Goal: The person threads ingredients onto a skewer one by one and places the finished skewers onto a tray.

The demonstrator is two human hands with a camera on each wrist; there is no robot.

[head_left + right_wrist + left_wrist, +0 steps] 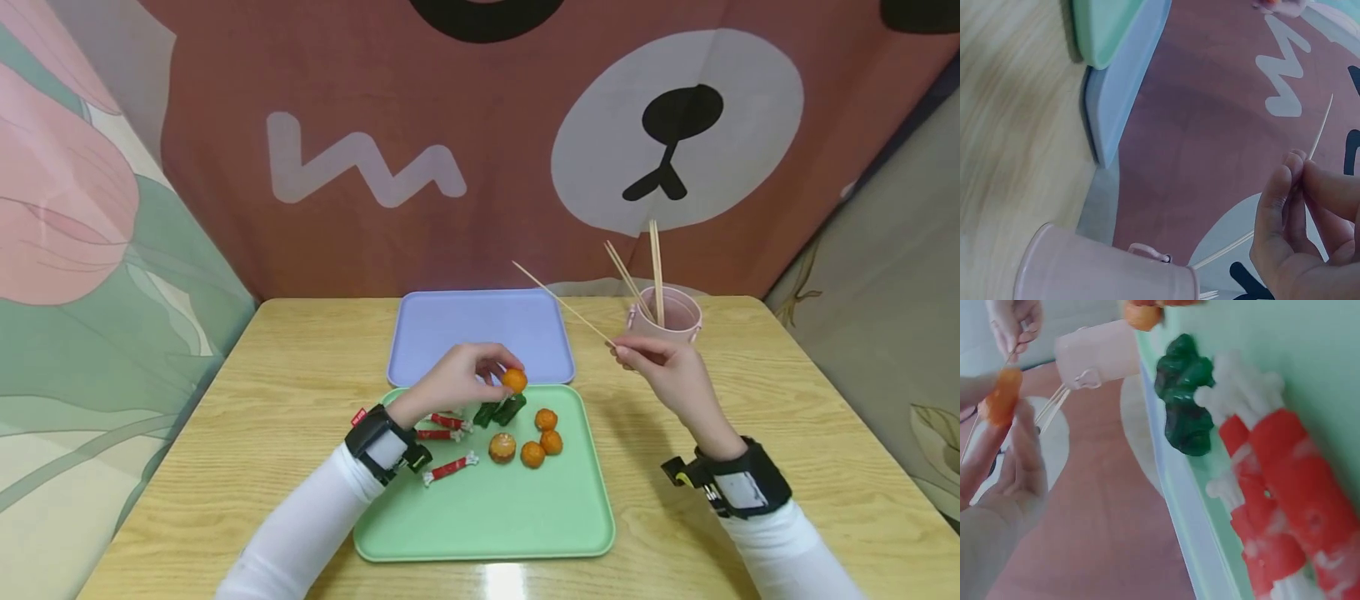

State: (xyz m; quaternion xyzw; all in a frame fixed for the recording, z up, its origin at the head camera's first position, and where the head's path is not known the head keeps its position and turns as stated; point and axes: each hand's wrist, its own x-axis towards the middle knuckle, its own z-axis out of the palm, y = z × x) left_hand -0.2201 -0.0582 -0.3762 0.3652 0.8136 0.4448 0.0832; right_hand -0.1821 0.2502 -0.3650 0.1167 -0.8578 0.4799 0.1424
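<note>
Above the far part of the green tray (480, 525), my left hand (468, 375) pinches a small orange ball (514, 381) between thumb and fingers. My right hand (667, 367) pinches a thin wooden skewer (562, 302) near one end, its other end pointing up and to the left. In the right wrist view the skewer (1321, 128) stands out past the fingertips. The ball and the skewer are apart. On the green tray lie several more orange balls (546, 419), a brown-orange one with a pale top (502, 448), red-wrapped sticks with white ends (450, 469) and dark green pieces (1186, 394).
A blue-purple tray (480, 321) lies behind the green one. At the table's back right stands a pink bucket (678, 315) holding several skewers (657, 271). A curtain with a bear face (360, 250) hangs behind the wooden table (247, 467).
</note>
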